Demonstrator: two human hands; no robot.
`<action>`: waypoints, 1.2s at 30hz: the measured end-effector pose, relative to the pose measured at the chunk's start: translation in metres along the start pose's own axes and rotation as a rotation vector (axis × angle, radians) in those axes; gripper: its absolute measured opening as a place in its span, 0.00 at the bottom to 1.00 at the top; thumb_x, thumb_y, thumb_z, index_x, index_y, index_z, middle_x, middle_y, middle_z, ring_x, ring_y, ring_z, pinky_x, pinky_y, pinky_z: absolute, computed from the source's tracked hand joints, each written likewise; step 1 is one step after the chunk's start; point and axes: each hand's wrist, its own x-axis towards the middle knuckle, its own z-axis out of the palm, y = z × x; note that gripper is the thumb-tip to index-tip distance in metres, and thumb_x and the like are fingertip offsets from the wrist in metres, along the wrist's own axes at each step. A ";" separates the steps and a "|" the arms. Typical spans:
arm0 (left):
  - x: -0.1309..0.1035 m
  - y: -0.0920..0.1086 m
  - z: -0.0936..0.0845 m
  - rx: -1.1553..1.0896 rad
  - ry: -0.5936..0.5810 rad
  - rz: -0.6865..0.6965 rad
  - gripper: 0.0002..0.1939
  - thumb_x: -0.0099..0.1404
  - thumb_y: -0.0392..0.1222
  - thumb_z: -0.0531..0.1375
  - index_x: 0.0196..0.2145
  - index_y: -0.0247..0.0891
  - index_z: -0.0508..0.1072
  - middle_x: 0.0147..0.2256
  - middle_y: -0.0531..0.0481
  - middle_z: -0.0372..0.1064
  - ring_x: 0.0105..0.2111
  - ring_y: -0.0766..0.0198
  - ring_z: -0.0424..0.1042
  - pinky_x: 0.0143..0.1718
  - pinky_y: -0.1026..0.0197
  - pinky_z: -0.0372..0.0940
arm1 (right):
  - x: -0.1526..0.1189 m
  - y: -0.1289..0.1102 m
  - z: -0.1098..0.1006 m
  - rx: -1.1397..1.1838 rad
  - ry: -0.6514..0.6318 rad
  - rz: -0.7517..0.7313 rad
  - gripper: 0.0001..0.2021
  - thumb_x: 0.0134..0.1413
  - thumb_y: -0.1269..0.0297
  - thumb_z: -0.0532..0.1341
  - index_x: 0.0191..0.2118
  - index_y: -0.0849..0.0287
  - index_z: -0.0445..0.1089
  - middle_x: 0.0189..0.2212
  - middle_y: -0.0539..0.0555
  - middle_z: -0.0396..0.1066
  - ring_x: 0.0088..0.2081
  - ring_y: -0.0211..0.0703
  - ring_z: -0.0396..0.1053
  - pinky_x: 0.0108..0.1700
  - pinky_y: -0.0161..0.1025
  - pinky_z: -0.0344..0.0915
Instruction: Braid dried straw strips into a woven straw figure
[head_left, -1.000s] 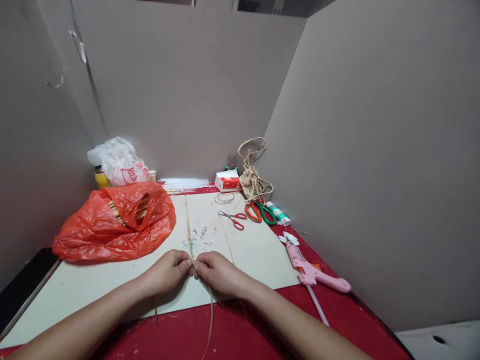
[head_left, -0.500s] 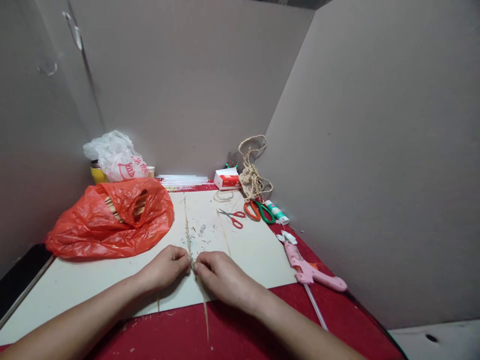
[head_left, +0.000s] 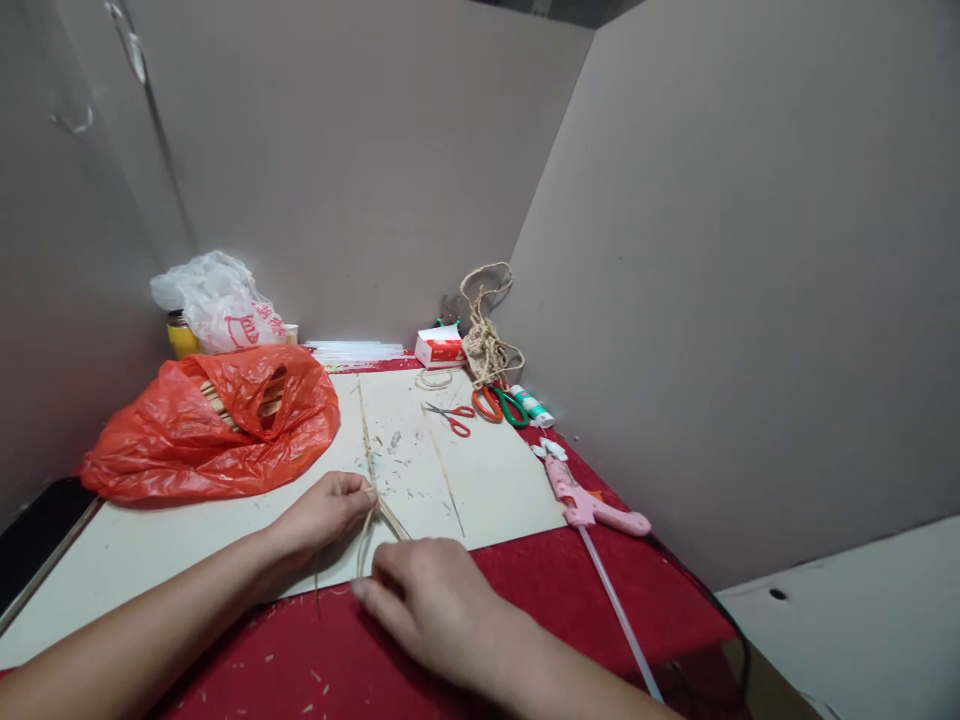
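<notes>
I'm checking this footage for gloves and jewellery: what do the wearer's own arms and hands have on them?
The left hand and right hand are ungloved. The left forearm and right forearm show no sleeve, watch or bracelet. Small rings are hard to rule out.

views: 1, head-worn | from: above and behind the left hand (head_left: 326, 515) and right hand (head_left: 442, 605) | facing: forward, tilted down over the red table (head_left: 270, 665) to the grey partition (head_left: 360, 200) | range: hands close, partition farther off
</notes>
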 end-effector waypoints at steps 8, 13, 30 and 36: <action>0.002 0.003 -0.003 -0.030 -0.125 0.020 0.17 0.58 0.53 0.56 0.24 0.36 0.60 0.15 0.61 0.48 0.14 0.76 0.41 0.16 0.66 0.36 | 0.048 0.035 -0.002 0.920 -0.041 0.324 0.13 0.57 0.57 0.51 0.32 0.61 0.64 0.23 0.50 0.66 0.20 0.32 0.62 0.23 0.30 0.56; 0.006 -0.001 -0.007 0.067 -0.111 0.063 0.17 0.57 0.53 0.57 0.25 0.34 0.64 0.16 0.59 0.53 0.16 0.75 0.47 0.18 0.67 0.43 | 0.060 0.041 0.010 1.073 -0.265 0.383 0.15 0.56 0.57 0.51 0.23 0.60 0.59 0.11 0.41 0.51 0.10 0.26 0.42 0.12 0.27 0.38; -0.010 0.008 0.003 0.027 -0.196 -0.106 0.14 0.60 0.49 0.51 0.36 0.34 0.63 0.24 0.48 0.70 0.12 0.72 0.60 0.13 0.69 0.54 | 0.057 0.032 0.021 1.140 -0.086 0.488 0.12 0.47 0.67 0.52 0.16 0.59 0.59 0.05 0.40 0.46 0.09 0.27 0.38 0.12 0.31 0.34; -0.014 -0.006 0.023 0.134 -0.071 0.000 0.18 0.61 0.53 0.49 0.41 0.35 0.61 0.27 0.47 0.70 0.14 0.69 0.66 0.13 0.70 0.56 | 0.053 0.032 0.023 1.265 -0.128 0.399 0.15 0.50 0.63 0.52 0.16 0.61 0.59 0.06 0.45 0.56 0.09 0.27 0.44 0.13 0.30 0.37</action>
